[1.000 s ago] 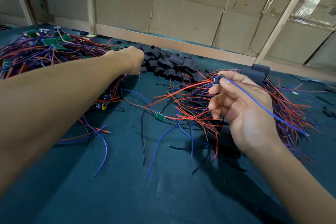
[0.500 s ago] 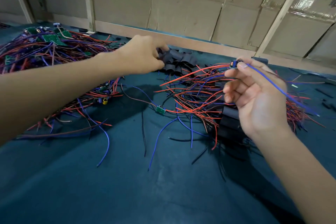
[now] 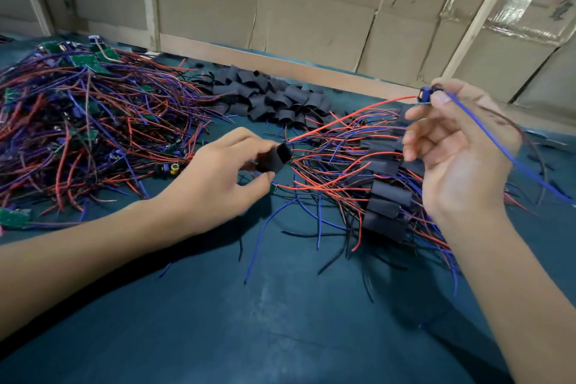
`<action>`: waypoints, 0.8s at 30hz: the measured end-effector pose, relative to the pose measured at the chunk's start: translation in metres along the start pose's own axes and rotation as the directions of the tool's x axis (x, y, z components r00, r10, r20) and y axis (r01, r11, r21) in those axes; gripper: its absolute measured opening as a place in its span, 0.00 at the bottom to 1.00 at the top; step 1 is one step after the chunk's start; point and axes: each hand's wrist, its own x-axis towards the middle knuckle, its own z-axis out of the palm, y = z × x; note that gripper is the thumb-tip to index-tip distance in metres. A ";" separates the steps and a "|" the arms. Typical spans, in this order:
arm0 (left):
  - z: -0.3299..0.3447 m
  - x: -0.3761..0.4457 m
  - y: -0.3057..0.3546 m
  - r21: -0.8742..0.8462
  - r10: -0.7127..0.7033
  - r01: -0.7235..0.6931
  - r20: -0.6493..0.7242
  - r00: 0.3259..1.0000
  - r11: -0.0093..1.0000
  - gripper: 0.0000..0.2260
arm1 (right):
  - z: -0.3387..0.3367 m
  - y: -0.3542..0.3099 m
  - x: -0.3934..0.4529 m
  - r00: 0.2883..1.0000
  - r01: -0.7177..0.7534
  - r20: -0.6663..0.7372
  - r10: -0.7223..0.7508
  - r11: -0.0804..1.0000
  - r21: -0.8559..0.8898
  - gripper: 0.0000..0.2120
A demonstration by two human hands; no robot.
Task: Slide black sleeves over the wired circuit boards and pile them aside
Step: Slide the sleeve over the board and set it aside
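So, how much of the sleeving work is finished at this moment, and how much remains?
Done: a pile of sleeved boards lies under the right hand. In hand: the left hand pinches one black sleeve, and the right hand holds a wired board by its top, not yet sleeved. Left: a large heap of bare green boards on the left, and many loose sleeves at the back. Most work seems to remain.

Blurred with motion: black sleeve (image 3: 274,159) pinched in left hand (image 3: 218,184), its open end hard to make out. Mostly hidden behind right hand (image 3: 461,159) fingertips: small board (image 3: 424,94), type unreadable. Cut off at left edge: heap of wired boards (image 3: 78,121). Buried under wires: sleeved pile (image 3: 386,196).
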 end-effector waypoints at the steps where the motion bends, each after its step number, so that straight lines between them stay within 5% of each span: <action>1: 0.001 0.000 0.000 0.004 0.003 -0.002 -0.009 1.000 1.000 0.14 | 0.000 0.000 0.000 1.000 0.004 0.005 -0.004 1.000 -0.003 0.05; 14: 0.001 -0.005 0.010 0.014 0.015 -0.014 -0.061 0.998 1.000 0.17 | 0.014 0.018 -0.014 0.974 -0.107 0.188 0.129 0.987 -0.120 0.06; 19: -0.003 -0.003 0.014 0.144 0.142 -0.130 -0.077 0.987 0.981 0.19 | 0.026 0.030 -0.032 0.904 -0.089 0.384 0.186 0.963 -0.256 0.09; 24: -0.009 -0.002 0.017 0.167 0.229 -0.215 -0.070 0.971 0.962 0.20 | 0.027 0.028 -0.038 0.870 -0.098 0.436 0.232 0.946 -0.308 0.10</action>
